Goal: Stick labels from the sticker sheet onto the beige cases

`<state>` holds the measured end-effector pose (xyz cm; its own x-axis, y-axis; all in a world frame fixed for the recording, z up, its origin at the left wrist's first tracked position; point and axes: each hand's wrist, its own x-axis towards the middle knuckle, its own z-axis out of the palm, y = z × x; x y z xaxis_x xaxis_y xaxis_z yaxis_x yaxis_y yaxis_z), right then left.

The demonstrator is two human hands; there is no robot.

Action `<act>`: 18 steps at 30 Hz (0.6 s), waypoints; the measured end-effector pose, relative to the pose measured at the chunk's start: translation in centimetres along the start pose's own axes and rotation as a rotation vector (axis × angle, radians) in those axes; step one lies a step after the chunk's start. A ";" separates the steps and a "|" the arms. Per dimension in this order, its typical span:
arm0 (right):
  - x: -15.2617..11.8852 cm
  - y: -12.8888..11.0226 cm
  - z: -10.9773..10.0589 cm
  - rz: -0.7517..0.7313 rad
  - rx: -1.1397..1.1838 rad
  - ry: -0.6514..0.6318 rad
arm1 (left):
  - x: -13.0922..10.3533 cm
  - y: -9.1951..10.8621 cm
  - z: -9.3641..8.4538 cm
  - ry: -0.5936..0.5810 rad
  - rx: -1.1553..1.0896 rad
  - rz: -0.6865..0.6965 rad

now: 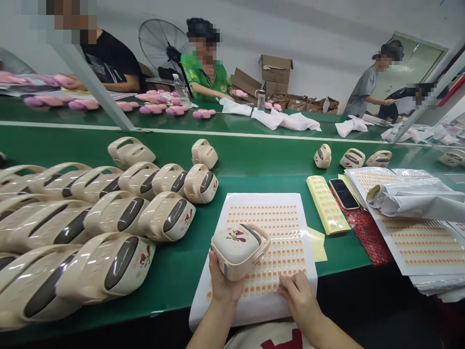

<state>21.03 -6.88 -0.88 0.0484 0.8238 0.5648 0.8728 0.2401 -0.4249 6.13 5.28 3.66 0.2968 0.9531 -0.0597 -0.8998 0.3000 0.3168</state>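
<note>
A cream plastic case with a carrying handle, a dark window and a red printed figure [232, 247] is held up in my left hand [223, 281], fingers wrapped round its lower side. Under it lies a white sheet of small orange-and-cream stickers [267, 215], which hangs over the table's front edge. My right hand [298, 293] is at the right side of the sheet, its thumb and fingers pinched together at a sticker in the lower rows. The fingertips partly hide that sticker.
Rows of similar cream cases [109, 266] fill the left. More cases [352, 157] stand on the green belt behind. To the right are a yellow sticker strip [327, 206], a phone [344, 194] and stacked sticker sheets [417, 242]. Co-workers sit across with pink items [178, 110].
</note>
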 end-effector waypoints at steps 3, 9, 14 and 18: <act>0.5 -0.3 -0.5 0.095 0.149 -0.053 | -0.2 0.0 0.3 0.076 -0.011 -0.052; 6.8 -3.2 -3.0 0.677 0.845 0.069 | -1.0 -1.1 1.3 0.108 -0.090 -0.171; 11.1 -5.6 -2.4 0.721 1.102 0.246 | -1.5 -2.4 2.9 0.083 -0.177 -0.240; 11.4 -6.2 -1.3 0.719 1.093 0.262 | -1.6 -2.9 4.0 0.064 -0.242 -0.264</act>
<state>16.78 0.29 9.12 0.5293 0.8473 0.0436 -0.2151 0.1838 -0.9591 9.51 2.74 6.63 0.5152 0.8399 -0.1707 -0.8468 0.5295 0.0495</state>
